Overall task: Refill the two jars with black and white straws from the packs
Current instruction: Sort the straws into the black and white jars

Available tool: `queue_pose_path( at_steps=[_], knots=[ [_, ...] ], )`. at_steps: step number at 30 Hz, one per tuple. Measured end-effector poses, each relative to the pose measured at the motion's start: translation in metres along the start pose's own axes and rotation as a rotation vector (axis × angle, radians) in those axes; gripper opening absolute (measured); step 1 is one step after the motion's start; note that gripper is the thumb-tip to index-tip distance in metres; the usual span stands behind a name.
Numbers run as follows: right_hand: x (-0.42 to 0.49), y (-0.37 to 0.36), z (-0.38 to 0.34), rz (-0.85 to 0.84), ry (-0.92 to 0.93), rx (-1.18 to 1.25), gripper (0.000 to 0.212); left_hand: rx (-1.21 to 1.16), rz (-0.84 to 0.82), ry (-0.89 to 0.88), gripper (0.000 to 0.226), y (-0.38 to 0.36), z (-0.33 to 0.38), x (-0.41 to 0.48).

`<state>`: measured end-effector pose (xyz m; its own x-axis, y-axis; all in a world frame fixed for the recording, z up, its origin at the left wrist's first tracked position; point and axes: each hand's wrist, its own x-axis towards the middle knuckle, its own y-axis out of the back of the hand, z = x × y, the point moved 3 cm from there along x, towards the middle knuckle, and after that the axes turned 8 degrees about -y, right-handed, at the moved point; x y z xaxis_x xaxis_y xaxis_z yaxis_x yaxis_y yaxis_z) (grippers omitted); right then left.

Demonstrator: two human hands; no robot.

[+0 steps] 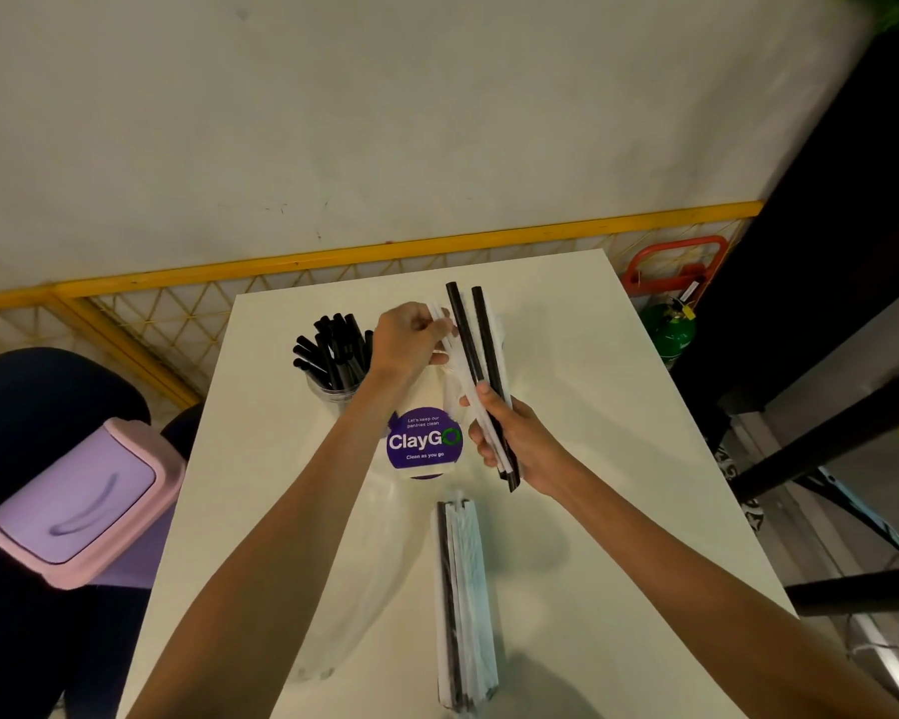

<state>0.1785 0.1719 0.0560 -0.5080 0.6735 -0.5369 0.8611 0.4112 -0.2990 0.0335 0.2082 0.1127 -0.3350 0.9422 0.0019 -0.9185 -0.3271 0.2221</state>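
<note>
The right hand (pixel 515 438) is closed around a mixed bunch of straws (pixel 481 386), two black ones standing tall and a few white ones beside them, held above the tabletop (pixel 618 407) just right of the purple sticker (pixel 424 442). The left hand (pixel 408 337) is up beyond the sticker, its fingers (pixel 437 326) pinched on the upper end of a white straw (pixel 445 324) in that bunch. The step looks like sorting by colour: drawing the white ones out so each colour goes to its own jar. To do it well, the right hand should loosen just enough for the white straw to slide lengthwise while the black ones stay trapped; pull along the straw's axis, not sideways, or the rest fan out and drop. The jar of black straws (pixel 336 355) stands just left of the left hand, beyond and left of the sticker, already well filled. A second clear jar seems to sit just beyond the sticker behind the hands, but it is mostly hidden. The pack (pixel 463 599) lies on the tabletop nearer the person than the sticker, still holding black and white straws, so more rounds remain.
</note>
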Motion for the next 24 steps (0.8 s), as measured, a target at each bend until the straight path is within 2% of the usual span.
queue_pose_path(
  at_steps=[4, 8, 11, 13, 20, 24],
  knots=[
    [0.007, 0.014, -0.006, 0.109, 0.007, 0.064, 0.031, 0.013, 0.096, -0.096, 0.010, 0.011, 0.021, 0.017],
    [0.014, 0.028, -0.008, 0.191, 0.035, 0.068, 0.032, 0.024, 0.279, -0.381, 0.036, 0.028, 0.052, 0.029],
    [0.019, 0.034, -0.006, 0.215, 0.048, 0.085, 0.031, 0.091, 0.378, -0.581, 0.040, 0.032, 0.070, 0.030],
    [0.022, 0.036, -0.006, 0.226, 0.046, 0.083, 0.031, 0.172, 0.407, -0.651, 0.038, 0.030, 0.073, 0.032],
    [0.026, 0.037, -0.005, 0.223, 0.039, 0.077, 0.030, 0.400, 0.271, -0.747, 0.035, 0.001, 0.038, 0.040],
    [0.029, 0.038, -0.007, 0.207, 0.031, 0.071, 0.030, 0.526, 0.192, -0.735, 0.038, -0.016, 0.007, 0.041]
  ],
)
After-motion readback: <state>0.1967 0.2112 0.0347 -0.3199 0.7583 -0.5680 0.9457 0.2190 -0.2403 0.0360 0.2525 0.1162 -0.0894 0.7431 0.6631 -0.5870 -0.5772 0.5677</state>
